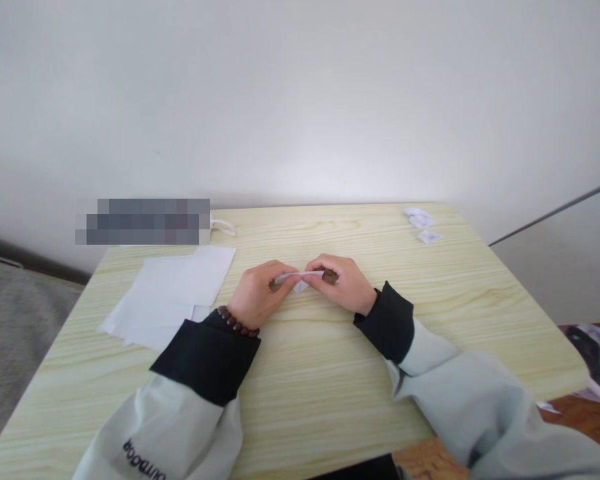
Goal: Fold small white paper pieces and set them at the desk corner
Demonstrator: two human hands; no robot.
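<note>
Between both hands, over the middle of the table, is a small folded piece of white paper. My left hand, with a dark bead bracelet at the wrist, pinches its left part between thumb and fingers. From the other side my right hand pinches the right part, and the two thumbs nearly meet at the middle. The paper spreads out sideways in a thin strip, with a small pointed part hanging below. Fingers cover some of its folds.
Loose white sheets lie in a stack at the left of the wooden table. Behind them is a blurred-out object with a white loop. Small folded paper pieces rest at the far right. A white wall borders the back.
</note>
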